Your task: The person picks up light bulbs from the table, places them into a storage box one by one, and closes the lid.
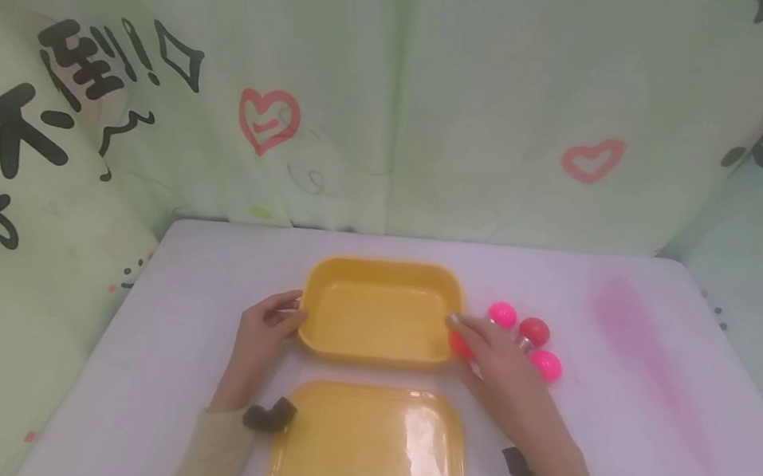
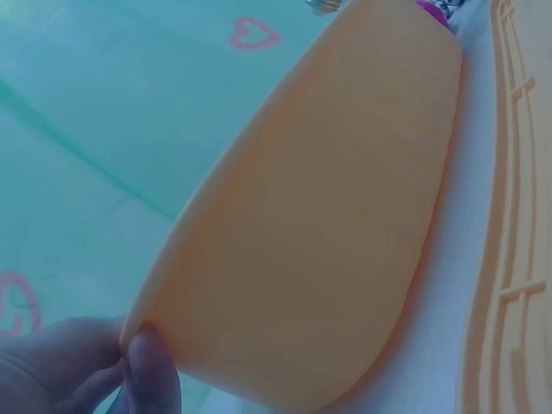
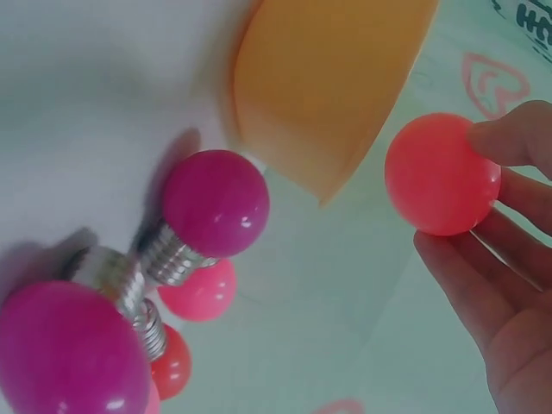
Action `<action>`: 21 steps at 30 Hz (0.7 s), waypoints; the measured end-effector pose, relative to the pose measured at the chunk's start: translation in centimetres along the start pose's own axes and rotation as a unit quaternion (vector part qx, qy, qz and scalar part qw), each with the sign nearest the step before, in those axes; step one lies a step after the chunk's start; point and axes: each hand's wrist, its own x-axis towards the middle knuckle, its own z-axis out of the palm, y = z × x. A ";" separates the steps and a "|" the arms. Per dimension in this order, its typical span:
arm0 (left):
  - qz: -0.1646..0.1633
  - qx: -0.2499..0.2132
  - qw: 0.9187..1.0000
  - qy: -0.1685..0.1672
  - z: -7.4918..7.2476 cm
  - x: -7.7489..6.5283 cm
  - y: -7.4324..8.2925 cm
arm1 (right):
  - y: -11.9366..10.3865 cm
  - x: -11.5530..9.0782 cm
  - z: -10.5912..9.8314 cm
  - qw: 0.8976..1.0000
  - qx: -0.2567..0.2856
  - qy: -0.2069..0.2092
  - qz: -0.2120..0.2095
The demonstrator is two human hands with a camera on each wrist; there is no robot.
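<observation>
A yellow plastic box [image 1: 378, 318] with rounded corners stands uncovered on the table, its inside bare. My left hand [image 1: 266, 327] pinches its left rim between thumb and fingers, which the left wrist view shows close at the box wall [image 2: 310, 207]. At the opposite end, my right hand [image 1: 511, 376] holds a red light bulb [image 3: 442, 174] by its round part, near the right rim. The silver screw base [image 2: 323, 6] of that bulb peeks over the rim in the left wrist view. Beside the right hand lie several pink and red bulbs [image 1: 534, 330] with metal bases.
A yellow lid [image 1: 360, 456] lies flat in front of the box, close to my left wrist. The white tabletop [image 1: 171, 355] bears a pink stain [image 1: 635, 344] at the right. Behind the table hangs a pale green curtain [image 1: 443, 101] with red hearts and black writing.
</observation>
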 end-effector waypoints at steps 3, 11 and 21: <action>0.002 0.000 1.000 -0.001 -0.2 0.0 -0.1 | -0.3 0.5 0.2 1.000 0.008 -0.003 -0.005; -0.002 -0.009 1.000 -0.002 -0.3 0.0 -0.3 | -0.9 1.8 0.9 0.999 0.031 -0.019 -0.017; -0.001 -0.024 1.000 -0.002 0.0 0.3 -0.5 | -1.3 3.1 1.9 0.997 0.056 -0.009 -0.044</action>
